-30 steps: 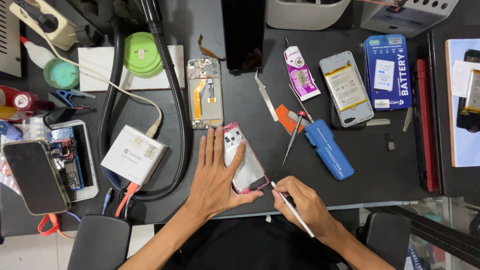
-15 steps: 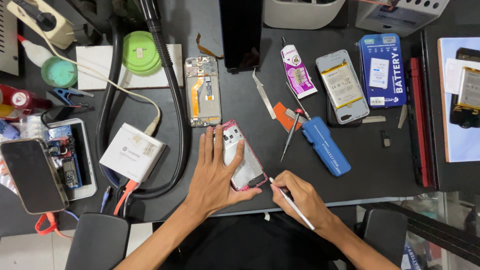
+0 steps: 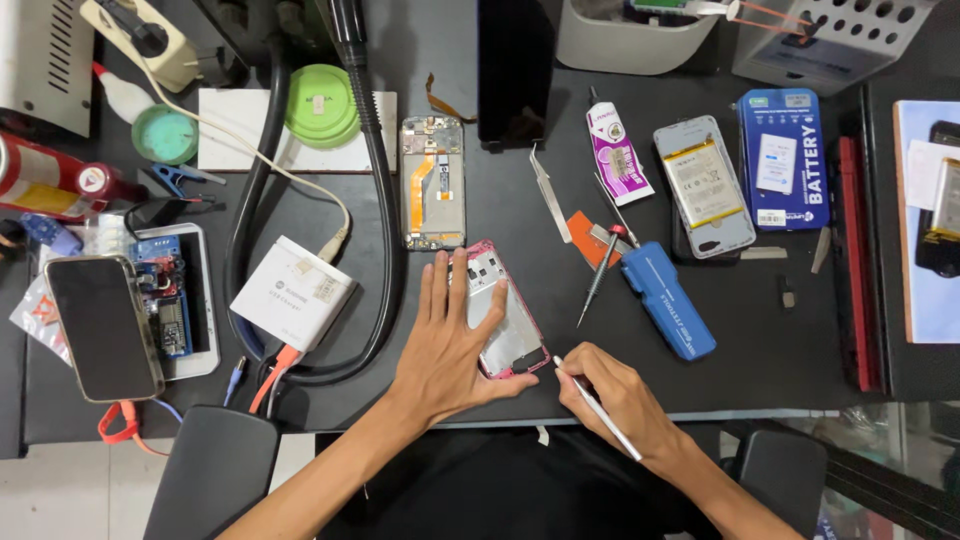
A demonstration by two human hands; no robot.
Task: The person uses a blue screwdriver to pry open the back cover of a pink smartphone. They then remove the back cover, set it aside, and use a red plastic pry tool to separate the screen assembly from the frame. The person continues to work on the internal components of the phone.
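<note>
The left hand [image 3: 450,345] lies flat, fingers spread, hiding much of the one pink phone frame [image 3: 503,318] at table centre — the right hand [image 3: 612,397], at four o'clock, pinches one white stylus [image 3: 598,407].

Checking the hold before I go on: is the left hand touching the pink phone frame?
Touching. The head view shows the left hand lying flat on the pink phone frame, fingers spread over it and thumb along its lower edge.

A blue battery box [image 3: 786,158] lies near the far right corner of the table [image 3: 820,330], with a loose battery [image 3: 703,184] just beside it. A blue screwdriver case [image 3: 667,299] lies nearer the front edge. A dark phone [image 3: 103,325] rests at the left edge, and a green round lid [image 3: 322,105] sits toward the far left.
</note>
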